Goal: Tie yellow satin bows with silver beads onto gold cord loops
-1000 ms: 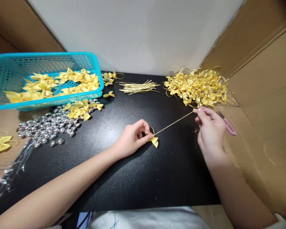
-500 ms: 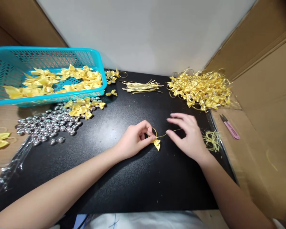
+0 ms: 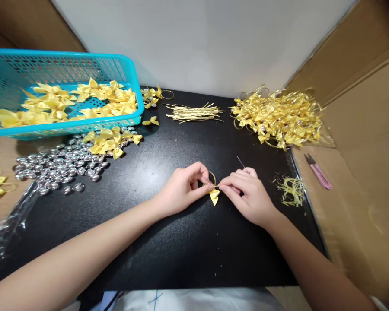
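Between my hands, low over the black tabletop [image 3: 168,259], is a yellow ribbon bow [image 3: 215,197] with a loop of gold cord [image 3: 213,176] rising from it. My left hand [image 3: 188,190] pinches the bow from the left, thumb against fingertips, covering part of it. From the right, my right hand [image 3: 246,194] meets it with thumb and index finger closed on the gold cord's end, close to the bow. A thin needle-like piece [image 3: 240,162] sticks up past the curled fingers of that hand; its kind is unclear.
A turquoise basket [image 3: 138,99] of yellow bows stands back left, with silver beads [image 3: 61,170] and loose bows [image 3: 108,141] before it. Cut gold cords [image 3: 194,112] lie at the back. Finished-looking looped bows [image 3: 282,119] heap back right, near pink thread snips [image 3: 319,172] and cord scraps [image 3: 291,191].
My right hand has moved left to the bow, its spread fingers closing on the cord. My left hand keeps its pinch. The view has shifted slightly.
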Demonstrator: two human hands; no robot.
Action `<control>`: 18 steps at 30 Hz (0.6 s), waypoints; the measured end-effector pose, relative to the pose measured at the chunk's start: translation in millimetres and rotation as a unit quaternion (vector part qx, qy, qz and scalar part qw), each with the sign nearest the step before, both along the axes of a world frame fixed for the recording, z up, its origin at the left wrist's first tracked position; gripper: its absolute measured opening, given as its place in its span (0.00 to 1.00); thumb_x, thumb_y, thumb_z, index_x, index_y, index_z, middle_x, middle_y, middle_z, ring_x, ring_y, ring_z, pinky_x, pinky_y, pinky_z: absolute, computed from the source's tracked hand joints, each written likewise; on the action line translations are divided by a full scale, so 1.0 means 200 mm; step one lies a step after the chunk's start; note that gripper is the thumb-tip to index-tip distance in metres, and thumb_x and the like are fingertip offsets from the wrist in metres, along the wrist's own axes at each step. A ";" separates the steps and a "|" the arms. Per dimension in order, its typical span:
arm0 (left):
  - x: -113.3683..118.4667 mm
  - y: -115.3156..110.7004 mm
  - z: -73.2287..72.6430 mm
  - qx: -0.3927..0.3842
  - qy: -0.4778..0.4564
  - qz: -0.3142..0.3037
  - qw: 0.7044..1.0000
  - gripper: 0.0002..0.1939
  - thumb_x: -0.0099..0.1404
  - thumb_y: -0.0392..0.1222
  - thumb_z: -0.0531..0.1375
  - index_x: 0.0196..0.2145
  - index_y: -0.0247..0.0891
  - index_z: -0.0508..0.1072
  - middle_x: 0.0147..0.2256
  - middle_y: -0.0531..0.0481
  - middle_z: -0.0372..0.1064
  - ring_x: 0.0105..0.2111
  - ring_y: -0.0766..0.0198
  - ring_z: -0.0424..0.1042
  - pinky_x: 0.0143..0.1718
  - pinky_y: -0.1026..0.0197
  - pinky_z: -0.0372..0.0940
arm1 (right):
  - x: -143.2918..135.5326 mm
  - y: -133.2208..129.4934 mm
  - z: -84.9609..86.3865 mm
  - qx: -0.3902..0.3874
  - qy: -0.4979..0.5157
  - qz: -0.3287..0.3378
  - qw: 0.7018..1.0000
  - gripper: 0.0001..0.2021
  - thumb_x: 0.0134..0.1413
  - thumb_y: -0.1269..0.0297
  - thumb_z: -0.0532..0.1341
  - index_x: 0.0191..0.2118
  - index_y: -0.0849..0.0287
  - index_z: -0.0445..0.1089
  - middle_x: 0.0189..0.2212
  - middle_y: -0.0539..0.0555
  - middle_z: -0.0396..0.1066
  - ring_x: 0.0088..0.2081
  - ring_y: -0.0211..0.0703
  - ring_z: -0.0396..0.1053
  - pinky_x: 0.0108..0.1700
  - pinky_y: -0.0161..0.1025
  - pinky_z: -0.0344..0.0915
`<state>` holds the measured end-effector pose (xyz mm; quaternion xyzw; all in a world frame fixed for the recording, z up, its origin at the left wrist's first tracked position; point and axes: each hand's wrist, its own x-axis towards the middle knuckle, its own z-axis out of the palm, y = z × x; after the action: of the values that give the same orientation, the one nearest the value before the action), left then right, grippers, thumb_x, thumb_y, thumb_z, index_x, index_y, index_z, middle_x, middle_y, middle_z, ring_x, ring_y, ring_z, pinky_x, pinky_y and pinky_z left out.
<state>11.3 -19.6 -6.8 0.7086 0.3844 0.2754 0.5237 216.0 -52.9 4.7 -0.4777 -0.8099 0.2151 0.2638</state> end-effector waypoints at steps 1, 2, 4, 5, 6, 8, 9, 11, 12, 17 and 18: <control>0.00 0.00 0.00 0.004 0.001 0.000 1.000 0.08 0.64 0.38 0.61 0.32 0.37 0.63 0.26 0.59 0.66 0.19 0.76 0.56 0.21 0.71 0.53 | 0.00 0.00 0.00 0.006 0.010 -0.002 1.000 0.09 0.63 0.68 0.57 0.31 0.58 0.71 0.23 0.47 0.70 0.28 0.36 0.62 0.41 0.41 0.51; 0.00 0.00 0.00 0.007 0.001 0.000 1.000 0.08 0.64 0.38 0.61 0.32 0.37 0.63 0.26 0.59 0.66 0.19 0.76 0.56 0.21 0.71 0.53 | 0.00 0.00 0.00 0.010 0.018 -0.002 1.000 0.09 0.63 0.68 0.58 0.31 0.58 0.71 0.23 0.47 0.70 0.27 0.36 0.62 0.40 0.41 0.51; 0.00 0.00 0.00 0.013 0.004 -0.002 1.000 0.08 0.64 0.38 0.61 0.32 0.37 0.62 0.26 0.58 0.67 0.19 0.76 0.56 0.21 0.71 0.53 | 0.00 0.00 0.01 0.017 0.031 -0.004 0.999 0.08 0.63 0.69 0.58 0.31 0.58 0.71 0.23 0.47 0.70 0.27 0.36 0.63 0.39 0.41 0.53; 0.00 0.00 0.00 0.016 0.006 -0.002 1.000 0.08 0.64 0.38 0.61 0.32 0.37 0.62 0.26 0.58 0.67 0.19 0.76 0.56 0.21 0.71 0.53 | 0.00 0.00 0.01 0.022 0.037 -0.008 0.999 0.08 0.62 0.69 0.59 0.31 0.58 0.71 0.23 0.48 0.70 0.27 0.36 0.63 0.39 0.40 0.53; 0.00 0.00 0.00 0.019 0.008 -0.003 1.000 0.08 0.64 0.38 0.61 0.32 0.37 0.63 0.27 0.58 0.68 0.19 0.77 0.56 0.21 0.71 0.53 | 0.00 0.01 0.01 0.027 0.041 -0.014 0.999 0.08 0.62 0.69 0.59 0.31 0.58 0.71 0.23 0.47 0.70 0.27 0.36 0.64 0.39 0.40 0.54; 0.00 0.00 0.00 0.024 0.011 -0.003 1.000 0.08 0.64 0.38 0.61 0.32 0.37 0.63 0.28 0.57 0.69 0.18 0.77 0.56 0.21 0.71 0.53 | 0.01 0.01 0.01 0.037 0.046 -0.026 0.998 0.08 0.62 0.69 0.58 0.31 0.58 0.71 0.24 0.47 0.71 0.27 0.36 0.64 0.39 0.41 0.55; 0.00 0.00 0.00 0.027 0.013 -0.003 1.000 0.08 0.64 0.38 0.61 0.32 0.37 0.63 0.28 0.57 0.70 0.18 0.77 0.57 0.21 0.71 0.53 | 0.01 0.01 0.01 0.041 0.046 -0.031 0.998 0.08 0.62 0.69 0.58 0.31 0.58 0.71 0.24 0.47 0.71 0.27 0.36 0.64 0.39 0.41 0.55; 0.00 0.00 0.00 0.031 0.014 -0.008 0.999 0.07 0.64 0.37 0.60 0.32 0.37 0.63 0.28 0.56 0.71 0.19 0.76 0.57 0.21 0.71 0.53 | 0.02 0.01 0.01 0.048 0.042 -0.039 0.997 0.08 0.62 0.69 0.59 0.31 0.58 0.71 0.24 0.47 0.71 0.26 0.36 0.64 0.39 0.41 0.55; -0.01 0.00 0.00 0.033 0.014 -0.011 0.999 0.07 0.64 0.38 0.60 0.32 0.37 0.63 0.28 0.56 0.71 0.18 0.76 0.57 0.21 0.71 0.54 | 0.02 0.01 0.01 0.051 0.040 -0.043 0.997 0.08 0.62 0.69 0.59 0.31 0.58 0.71 0.24 0.47 0.71 0.26 0.36 0.64 0.39 0.41 0.55; -0.01 0.00 0.00 0.041 0.009 -0.021 0.999 0.07 0.63 0.38 0.60 0.33 0.38 0.62 0.30 0.54 0.74 0.18 0.76 0.57 0.20 0.70 0.54 | 0.03 0.00 0.02 0.065 0.034 -0.057 0.996 0.08 0.62 0.68 0.59 0.30 0.57 0.71 0.23 0.47 0.69 0.25 0.36 0.63 0.38 0.41 0.55; -0.01 0.00 0.00 0.042 0.008 -0.022 0.999 0.07 0.63 0.37 0.60 0.33 0.38 0.62 0.30 0.53 0.75 0.17 0.76 0.57 0.20 0.70 0.54 | 0.03 0.00 0.02 0.068 0.035 -0.059 0.995 0.09 0.62 0.68 0.59 0.30 0.57 0.71 0.22 0.47 0.69 0.25 0.36 0.63 0.38 0.41 0.55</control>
<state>9.0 -20.0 -6.5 0.7406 0.3607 0.2739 0.4964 222.1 -52.2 9.4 -0.4979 -0.7833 0.1603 0.3360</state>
